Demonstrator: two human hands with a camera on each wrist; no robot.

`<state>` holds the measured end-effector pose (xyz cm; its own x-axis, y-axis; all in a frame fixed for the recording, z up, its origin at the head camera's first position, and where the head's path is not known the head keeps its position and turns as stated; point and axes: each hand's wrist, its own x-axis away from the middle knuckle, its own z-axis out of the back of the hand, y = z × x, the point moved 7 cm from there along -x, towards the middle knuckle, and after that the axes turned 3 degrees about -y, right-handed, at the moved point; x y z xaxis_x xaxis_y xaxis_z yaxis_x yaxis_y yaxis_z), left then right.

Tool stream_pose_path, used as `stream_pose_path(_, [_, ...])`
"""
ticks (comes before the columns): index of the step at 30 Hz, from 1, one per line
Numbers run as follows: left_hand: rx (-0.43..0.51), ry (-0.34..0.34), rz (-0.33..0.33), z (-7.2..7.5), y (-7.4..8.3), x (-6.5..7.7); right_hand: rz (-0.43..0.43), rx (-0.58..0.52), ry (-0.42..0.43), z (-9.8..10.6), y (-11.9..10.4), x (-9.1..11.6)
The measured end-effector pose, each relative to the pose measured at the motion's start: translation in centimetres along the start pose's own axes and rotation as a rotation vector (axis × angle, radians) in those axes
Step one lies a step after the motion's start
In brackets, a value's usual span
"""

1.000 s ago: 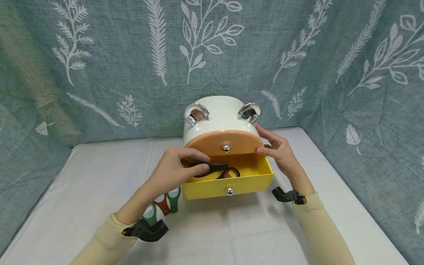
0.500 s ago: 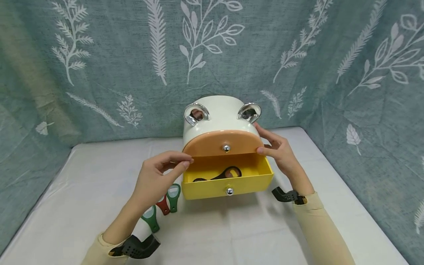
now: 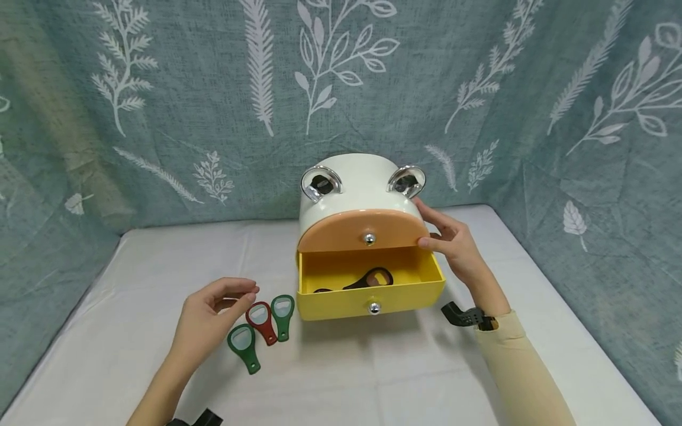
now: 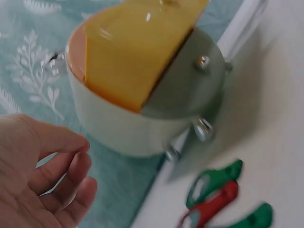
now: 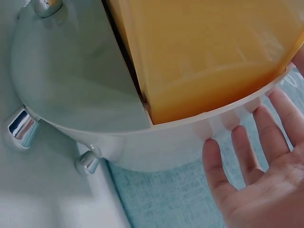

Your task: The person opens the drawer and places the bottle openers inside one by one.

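A small white drawer cabinet (image 3: 354, 177) with silver ring eyes has its yellow lower drawer (image 3: 338, 300) pulled out below a closed orange upper drawer (image 3: 341, 232). Inside the yellow drawer lies a black bottle opener (image 3: 377, 277), with part of another dark piece beside it. My left hand (image 3: 210, 316) is over the cloth to the left, fingers loosely bent and holding nothing. Beside it lie a red bottle opener (image 3: 261, 322) and two green bottle openers (image 3: 243, 348). My right hand (image 3: 458, 245) rests on the cabinet's right side, fingers extended along the wall, thumb at the front edge.
White cloth (image 3: 341, 384) covers the table. A patterned green curtain (image 3: 213, 89) hangs close behind the cabinet and along both sides. Small silver knobs stick out of the drawer fronts and silver feet (image 5: 88, 163) show under the cabinet.
My left hand has let go of a black bottle opener in the yellow drawer, come out, and moved left and nearer to the openers on the cloth. My right hand has stayed at the cabinet.
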<state>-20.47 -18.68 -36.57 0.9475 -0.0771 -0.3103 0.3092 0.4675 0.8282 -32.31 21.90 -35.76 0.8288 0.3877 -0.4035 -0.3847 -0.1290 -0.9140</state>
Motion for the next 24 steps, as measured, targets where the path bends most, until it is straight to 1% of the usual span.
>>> stream_pose_path(2, [-0.001, 0.01, 0.037, 0.3, -1.3, 0.9, 0.001, -0.002, -0.003, -0.1, 0.0, 0.0])
stream_pose_path(6, [0.043, 0.034, 0.115, 0.9, -3.9, 2.5, 0.0, -0.001, -0.003, -0.2, 0.0, 0.1])
stream_pose_path(9, [0.045, 0.049, 0.14, 1.2, -5.3, 2.9, 0.004, 0.0, 0.001, -0.2, 0.0, 0.2])
stream_pose_path(12, [0.038, 0.042, 0.151, 1.3, -6.2, 2.8, 0.008, -0.001, 0.003, -0.1, 0.0, 0.2])
stream_pose_path(14, [0.02, 0.023, 0.167, 1.2, -6.6, 2.8, 0.008, -0.001, 0.003, 0.0, 0.0, 0.2])
stream_pose_path(17, [-0.004, -0.026, 0.201, 0.9, -7.1, 2.8, 0.001, 0.001, 0.006, 0.0, 0.1, 0.2])
stream_pose_path(21, [0.001, -0.098, 0.243, 0.5, -7.7, 2.9, -0.008, 0.009, 0.012, 0.0, 0.2, 0.2])
stream_pose_path(24, [-0.001, -0.131, 0.252, 0.3, -8.1, 3.0, -0.007, 0.014, 0.014, -0.1, 0.1, 0.1])
